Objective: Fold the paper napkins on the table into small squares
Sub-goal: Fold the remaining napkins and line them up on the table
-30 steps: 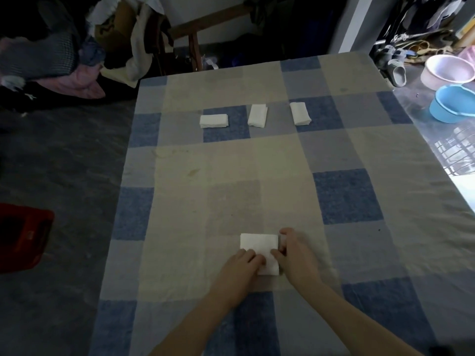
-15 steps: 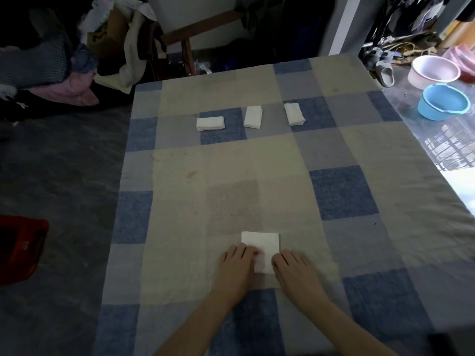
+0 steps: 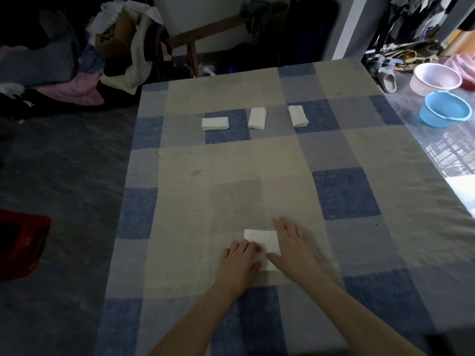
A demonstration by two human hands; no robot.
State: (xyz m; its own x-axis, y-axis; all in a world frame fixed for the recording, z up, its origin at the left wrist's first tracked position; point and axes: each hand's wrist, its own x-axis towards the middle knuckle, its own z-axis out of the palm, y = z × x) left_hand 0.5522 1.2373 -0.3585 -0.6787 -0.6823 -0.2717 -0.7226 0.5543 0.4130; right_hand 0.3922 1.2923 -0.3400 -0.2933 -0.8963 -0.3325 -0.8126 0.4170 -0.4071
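Note:
A white folded napkin (image 3: 264,241) lies near the front of the checked tablecloth (image 3: 257,163). My left hand (image 3: 240,260) rests on its near left corner, fingers bent down onto the paper. My right hand (image 3: 295,249) lies flat along its right edge, fingers straight and pointing away, thumb touching the napkin's lower right. Three folded napkins sit in a row farther back: a left one (image 3: 215,123), a middle one (image 3: 257,118) and a right one (image 3: 298,116).
A blue basin (image 3: 446,112) and a pink basin (image 3: 434,79) stand on the floor to the right, with a slipper (image 3: 386,82) near them. A red box (image 3: 20,246) sits at the left. Clothes (image 3: 64,68) and a wooden chair (image 3: 195,47) lie beyond the table's far edge.
My right hand has slid from the napkin's near edge up along its right side. My left hand stays on the near left corner.

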